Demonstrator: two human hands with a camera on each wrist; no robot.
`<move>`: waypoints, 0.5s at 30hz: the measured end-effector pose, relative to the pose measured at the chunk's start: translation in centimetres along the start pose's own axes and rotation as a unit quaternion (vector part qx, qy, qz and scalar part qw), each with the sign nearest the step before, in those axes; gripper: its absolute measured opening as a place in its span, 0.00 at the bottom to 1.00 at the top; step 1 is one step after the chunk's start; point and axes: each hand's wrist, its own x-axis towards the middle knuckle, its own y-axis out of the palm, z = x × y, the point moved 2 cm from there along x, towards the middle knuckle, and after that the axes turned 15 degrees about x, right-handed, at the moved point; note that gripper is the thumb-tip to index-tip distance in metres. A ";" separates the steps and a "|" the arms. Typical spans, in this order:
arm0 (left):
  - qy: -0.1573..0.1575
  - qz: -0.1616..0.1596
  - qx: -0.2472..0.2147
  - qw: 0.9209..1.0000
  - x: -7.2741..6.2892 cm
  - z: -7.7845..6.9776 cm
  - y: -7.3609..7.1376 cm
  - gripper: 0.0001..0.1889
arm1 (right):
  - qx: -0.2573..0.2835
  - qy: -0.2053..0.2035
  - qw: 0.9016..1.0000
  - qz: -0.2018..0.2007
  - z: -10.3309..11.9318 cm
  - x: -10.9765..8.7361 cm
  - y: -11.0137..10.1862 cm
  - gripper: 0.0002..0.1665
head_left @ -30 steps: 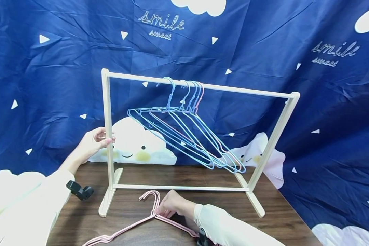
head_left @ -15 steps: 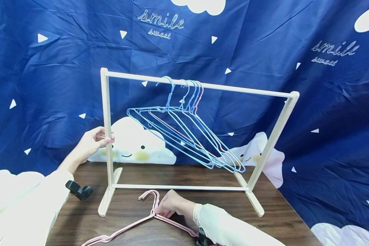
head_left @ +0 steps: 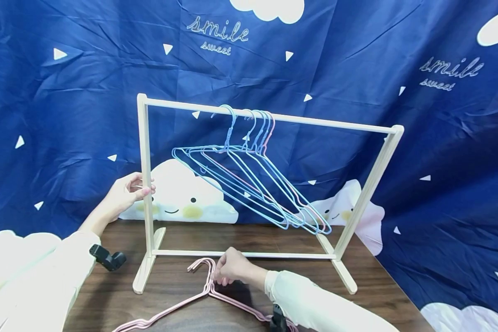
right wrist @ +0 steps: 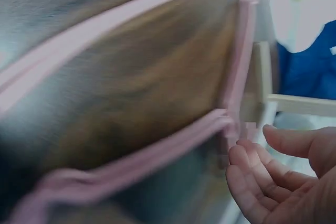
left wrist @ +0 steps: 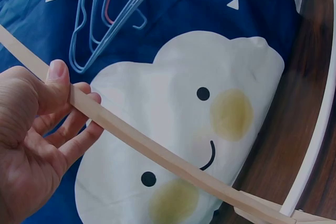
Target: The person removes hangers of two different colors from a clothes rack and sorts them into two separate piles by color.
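A wooden clothes rack [head_left: 145, 216] stands on the table, with blue hangers [head_left: 253, 180] and a pink one on its top rail. My left hand [head_left: 126, 191] grips the rack's left post, thumb in front and fingers behind, as the left wrist view shows [left wrist: 47, 124]. Pink hangers [head_left: 176, 305] lie stacked on the tabletop before the rack, hooks pointing away. Close beside their necks is my right hand [head_left: 231, 267]. In the right wrist view the thumb stands apart from the loosely bent fingers [right wrist: 257, 177], with nothing between them, near the pink hangers [right wrist: 152, 156].
The rack's lower crossbar [head_left: 274, 254] runs just beyond my right hand, and its right foot [head_left: 345, 276] reaches toward me. A dark wooden table [head_left: 377, 286] lies under everything. Behind hangs a blue curtain [head_left: 87, 115] printed with clouds and triangles.
My right hand has let go of the pink hangers' necks and lifted slightly up and away. The left hand, the rack and its hung hangers stay as they were.
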 end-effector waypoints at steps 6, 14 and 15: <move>0.001 -0.001 0.004 1.000 0.0 0.1 0.0 0.17 | -0.079 -0.114 0.989 0.049 7.3 -1.8 -2.4 0.07; 0.004 -0.003 -0.001 1.000 0.1 0.1 0.0 0.16 | -0.165 -0.248 0.953 0.057 18.1 -5.1 -7.6 0.05; 0.003 -0.002 -0.002 1.000 0.1 0.1 0.1 0.16 | -0.170 -0.260 0.950 0.040 19.2 -5.4 -8.7 0.05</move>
